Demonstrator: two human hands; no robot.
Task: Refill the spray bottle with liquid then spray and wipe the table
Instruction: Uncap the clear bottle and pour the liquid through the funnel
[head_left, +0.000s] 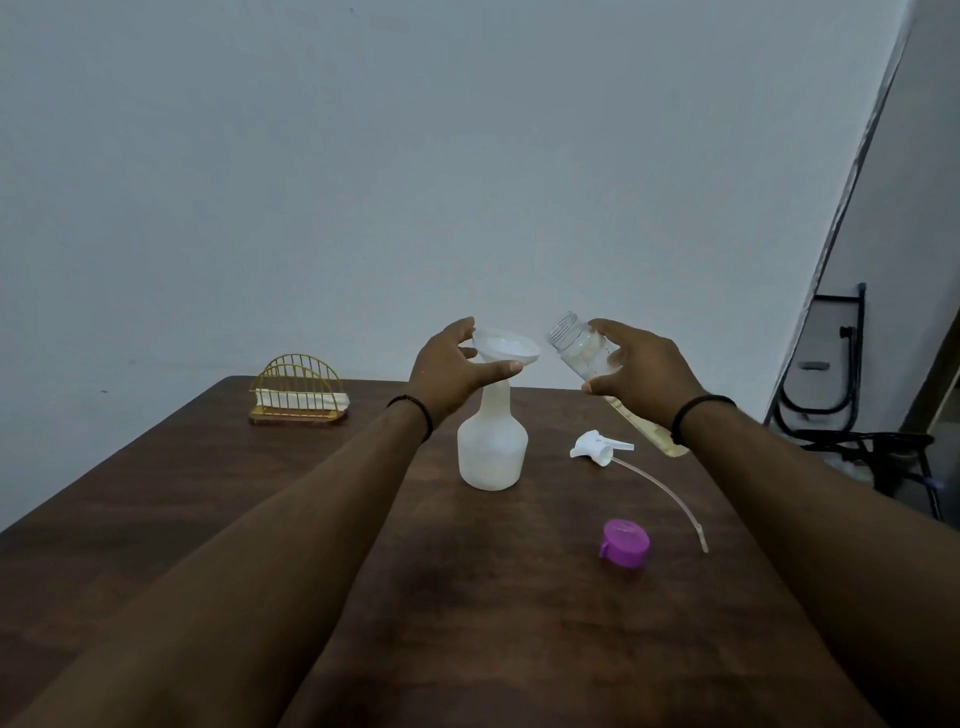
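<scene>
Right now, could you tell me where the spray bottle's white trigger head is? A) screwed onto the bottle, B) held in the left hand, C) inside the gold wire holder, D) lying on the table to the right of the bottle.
D: the white trigger head lies on the table right of the spray bottle, whose neck holds a funnel instead.

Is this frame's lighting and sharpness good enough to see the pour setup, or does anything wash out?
Head view: dim, bluish light, no glare; wide-angle lens bends the wall edge at right. The funnel and spray bottle are pale but readable; the refill bottle in the right hand is slightly soft.
</scene>
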